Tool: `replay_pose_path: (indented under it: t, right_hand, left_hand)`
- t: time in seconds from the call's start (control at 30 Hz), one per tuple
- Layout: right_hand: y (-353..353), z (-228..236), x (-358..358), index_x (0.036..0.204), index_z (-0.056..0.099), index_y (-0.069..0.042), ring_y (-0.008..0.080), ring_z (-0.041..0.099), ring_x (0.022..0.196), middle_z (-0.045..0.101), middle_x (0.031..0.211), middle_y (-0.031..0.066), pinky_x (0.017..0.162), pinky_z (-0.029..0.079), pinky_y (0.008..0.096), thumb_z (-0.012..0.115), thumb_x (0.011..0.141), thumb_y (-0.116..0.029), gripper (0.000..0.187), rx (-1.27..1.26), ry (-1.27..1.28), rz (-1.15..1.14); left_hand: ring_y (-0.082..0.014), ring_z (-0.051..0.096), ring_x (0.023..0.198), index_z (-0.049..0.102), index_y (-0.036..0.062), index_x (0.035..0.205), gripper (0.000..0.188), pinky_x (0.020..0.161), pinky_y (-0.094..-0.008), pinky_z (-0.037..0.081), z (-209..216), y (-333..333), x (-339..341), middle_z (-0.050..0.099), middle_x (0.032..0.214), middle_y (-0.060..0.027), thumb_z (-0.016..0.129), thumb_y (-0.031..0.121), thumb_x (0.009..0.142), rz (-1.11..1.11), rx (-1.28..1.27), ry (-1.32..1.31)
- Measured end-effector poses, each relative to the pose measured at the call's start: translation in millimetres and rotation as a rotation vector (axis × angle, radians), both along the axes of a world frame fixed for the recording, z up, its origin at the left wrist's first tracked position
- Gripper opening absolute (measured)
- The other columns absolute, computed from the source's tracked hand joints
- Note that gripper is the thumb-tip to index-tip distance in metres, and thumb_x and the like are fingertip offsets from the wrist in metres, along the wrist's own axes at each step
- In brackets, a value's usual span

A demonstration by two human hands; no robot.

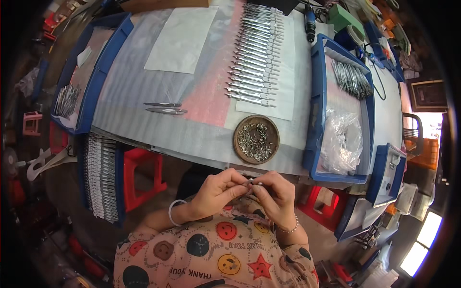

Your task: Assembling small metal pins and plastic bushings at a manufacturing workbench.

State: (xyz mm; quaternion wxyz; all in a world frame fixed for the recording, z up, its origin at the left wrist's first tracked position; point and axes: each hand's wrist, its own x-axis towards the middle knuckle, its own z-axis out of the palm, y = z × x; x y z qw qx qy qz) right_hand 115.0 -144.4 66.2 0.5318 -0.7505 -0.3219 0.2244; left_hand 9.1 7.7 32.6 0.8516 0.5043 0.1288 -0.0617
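My left hand [221, 192] and my right hand [274, 193] meet in front of the table's near edge, fingertips pinched together. Between them is a small shiny metal piece [250, 181], mostly covered by the fingers, so its exact kind cannot be made out. Just beyond my hands stands a round brown bowl [236, 144] with many tiny metal pins [257, 141] in it. Past the bowl, a long row of slim silver metal tools [254, 72] lies side by side on white paper [285, 91].
Two loose tweezer-like tools [165, 109] lie left of the bowl. To the right, a blue tray [314, 120] holds metal pieces and a clear plastic bag [342, 144]. Another blue tray [96, 91] sits at far left. Red stools [139, 177] stand below the table. A blue electric screwdriver [310, 24] is at the back.
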Motion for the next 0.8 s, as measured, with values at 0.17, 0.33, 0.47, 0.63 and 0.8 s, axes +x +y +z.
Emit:
replay_pose_path:
  t: [0.17, 0.33, 0.47, 0.63, 0.8]
  right_hand:
    - [4, 1, -11, 0.088, 0.063, 0.002, 0.0104, 0.057, 0.064, 0.062, 0.075, 0.0065, 0.058, 0.044, 0.0203, 0.064, 0.082, 0.000, 0.006, -0.017, 0.047, -0.050]
    - [2, -3, -11, 0.089, 0.064, -0.001, 0.0151, 0.059, 0.060, 0.062, 0.074, 0.0102, 0.054, 0.045, 0.0244, 0.066, 0.080, -0.005, 0.010, -0.044, 0.072, -0.075]
    - [3, -2, -10, 0.087, 0.064, 0.001, 0.0132, 0.058, 0.061, 0.063, 0.074, 0.0090, 0.056, 0.045, 0.0229, 0.066, 0.081, -0.003, 0.008, -0.008, 0.044, -0.075]
    - [5, -2, -7, 0.085, 0.063, 0.003, 0.0118, 0.058, 0.062, 0.064, 0.074, 0.0080, 0.057, 0.045, 0.0211, 0.065, 0.081, -0.001, 0.006, 0.002, 0.032, -0.038]
    - [6, -1, -5, 0.088, 0.063, -0.001, 0.0203, 0.060, 0.059, 0.061, 0.073, 0.0108, 0.053, 0.046, 0.0268, 0.067, 0.078, -0.004, 0.011, -0.019, 0.085, -0.015]
  left_hand:
    - [-0.0066, 0.060, 0.086, 0.052, -0.0034, 0.101, 0.013, 0.072, -0.0204, 0.049, 9, 2, 1, 0.067, 0.089, -0.0076, 0.054, 0.007, 0.093, -0.022, 0.100, -0.024]
    - [-0.0058, 0.061, 0.081, 0.052, -0.0030, 0.100, 0.014, 0.068, -0.0205, 0.049, 12, 7, 6, 0.068, 0.084, -0.0084, 0.056, 0.009, 0.093, -0.104, 0.286, -0.072]
    - [-0.0058, 0.062, 0.080, 0.052, -0.0026, 0.098, 0.014, 0.067, -0.0204, 0.049, 14, 6, 6, 0.068, 0.083, -0.0082, 0.056, 0.009, 0.093, -0.070, 0.213, -0.047]
    - [-0.0052, 0.061, 0.079, 0.052, -0.0030, 0.099, 0.014, 0.067, -0.0203, 0.050, 11, 8, 6, 0.068, 0.083, -0.0080, 0.056, 0.009, 0.093, -0.083, 0.216, -0.060]
    - [-0.0048, 0.060, 0.080, 0.052, -0.0035, 0.100, 0.014, 0.067, -0.0201, 0.050, 9, 5, 4, 0.068, 0.083, -0.0077, 0.055, 0.008, 0.093, -0.067, 0.179, -0.054]
